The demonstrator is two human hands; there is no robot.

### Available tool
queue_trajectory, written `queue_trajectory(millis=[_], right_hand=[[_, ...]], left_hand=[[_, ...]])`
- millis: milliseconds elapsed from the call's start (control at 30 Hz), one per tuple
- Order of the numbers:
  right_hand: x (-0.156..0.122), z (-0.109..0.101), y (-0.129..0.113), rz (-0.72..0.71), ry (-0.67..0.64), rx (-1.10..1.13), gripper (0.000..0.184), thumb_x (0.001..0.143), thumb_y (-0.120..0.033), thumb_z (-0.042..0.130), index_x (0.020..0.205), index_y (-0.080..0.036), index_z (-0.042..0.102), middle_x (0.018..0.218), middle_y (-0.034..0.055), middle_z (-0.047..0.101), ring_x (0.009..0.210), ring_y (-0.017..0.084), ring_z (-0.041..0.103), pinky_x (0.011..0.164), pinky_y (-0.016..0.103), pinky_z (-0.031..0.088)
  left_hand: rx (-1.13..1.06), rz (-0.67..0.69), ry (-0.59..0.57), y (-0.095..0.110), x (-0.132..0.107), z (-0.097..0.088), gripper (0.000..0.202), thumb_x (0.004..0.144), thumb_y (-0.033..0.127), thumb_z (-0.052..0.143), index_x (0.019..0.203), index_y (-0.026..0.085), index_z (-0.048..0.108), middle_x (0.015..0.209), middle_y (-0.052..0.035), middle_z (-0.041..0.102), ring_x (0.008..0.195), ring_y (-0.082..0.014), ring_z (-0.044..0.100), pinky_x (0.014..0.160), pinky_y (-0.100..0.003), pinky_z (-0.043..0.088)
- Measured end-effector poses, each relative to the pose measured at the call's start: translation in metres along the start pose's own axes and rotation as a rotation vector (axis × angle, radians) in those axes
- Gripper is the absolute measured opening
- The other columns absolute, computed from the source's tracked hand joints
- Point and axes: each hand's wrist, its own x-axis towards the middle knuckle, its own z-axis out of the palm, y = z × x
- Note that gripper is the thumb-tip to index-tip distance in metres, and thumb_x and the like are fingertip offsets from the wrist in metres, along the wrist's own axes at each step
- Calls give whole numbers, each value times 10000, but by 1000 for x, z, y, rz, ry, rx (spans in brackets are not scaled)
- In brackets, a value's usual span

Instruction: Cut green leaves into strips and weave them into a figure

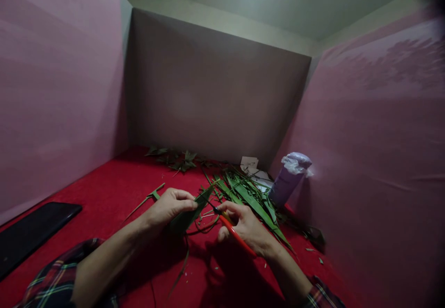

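Observation:
My left hand (170, 207) pinches a long green leaf strip (194, 208) just above the red cloth surface (114, 182). My right hand (245, 224) is closed around a tool with a red handle (236, 236) and a dark tip; the tip touches the leaf beside my left fingers. Both hands are close together near the middle of the view. A heap of long green leaves (248, 192) lies just behind my right hand.
A dark flat phone-like slab (31, 231) lies at the left edge. A lilac tube with a wrapped top (288, 178) leans at the right. White paper (250, 164) and dried leaves (174, 157) sit near the back wall. Pink walls close in on both sides.

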Motion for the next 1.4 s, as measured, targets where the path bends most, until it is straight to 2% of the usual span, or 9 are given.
queue_trajectory(millis=[133, 300, 600, 767, 1000, 1167, 1267, 1400], right_hand=[[0, 1, -1, -8, 40, -11, 301, 562, -152, 715, 836, -185, 594, 500, -102, 470, 466, 68, 385, 449, 190, 269], [-1, 2, -2, 13, 6, 92, 326, 579, -187, 715, 874, -189, 576, 520, -79, 582, 483, 94, 486, 481, 203, 340], [3, 3, 6, -95, 23, 56, 275, 621, -286, 740, 796, -182, 555, 496, -69, 616, 496, 107, 558, 497, 200, 362], [3, 6, 8, -128, 34, 21, 268, 662, -353, 712, 780, -187, 537, 569, -28, 680, 539, 129, 605, 514, 203, 379], [9, 3, 15, -132, 137, -183, 313, 712, -471, 622, 735, -169, 543, 626, 16, 686, 523, 127, 573, 480, 209, 361], [12, -1, 17, -115, 195, -335, 293, 732, -458, 598, 724, -174, 527, 535, -51, 552, 474, 91, 456, 446, 193, 301], [11, -4, 18, -98, 218, -463, 265, 764, -444, 559, 810, -183, 542, 556, -64, 509, 489, 90, 436, 465, 191, 313], [9, -13, 18, -23, 312, -673, 311, 771, -431, 538, 972, -196, 561, 666, -9, 584, 595, 146, 523, 531, 229, 341]], left_hand=[[20, 5, -4, 3, -3, 0, 166, 532, 279, 702, 533, 123, 647, 435, 21, 581, 404, -89, 469, 438, -194, 343], [29, 0, -3, 5, -4, 1, 160, 531, 276, 704, 526, 125, 652, 434, 14, 583, 401, -96, 473, 434, -199, 343], [28, -17, -7, 8, -5, 0, 179, 525, 291, 706, 519, 124, 641, 429, 13, 578, 392, -92, 461, 431, -204, 343], [38, -17, -19, 5, 0, -3, 167, 532, 285, 706, 526, 127, 650, 436, 15, 586, 397, -90, 463, 440, -202, 338], [32, -27, -35, -3, 9, -6, 169, 521, 274, 718, 517, 121, 644, 417, 23, 569, 382, -83, 440, 433, -198, 303], [-49, -32, -4, -11, 14, -11, 187, 522, 292, 726, 542, 128, 638, 397, 35, 546, 366, -84, 433, 417, -197, 281], [-131, -27, -6, -14, 13, -13, 199, 539, 308, 720, 547, 136, 620, 407, 45, 535, 365, -81, 432, 406, -194, 278], [-246, -24, -5, -13, 11, -12, 208, 554, 307, 720, 548, 139, 598, 444, 43, 545, 390, -81, 451, 411, -197, 322]])
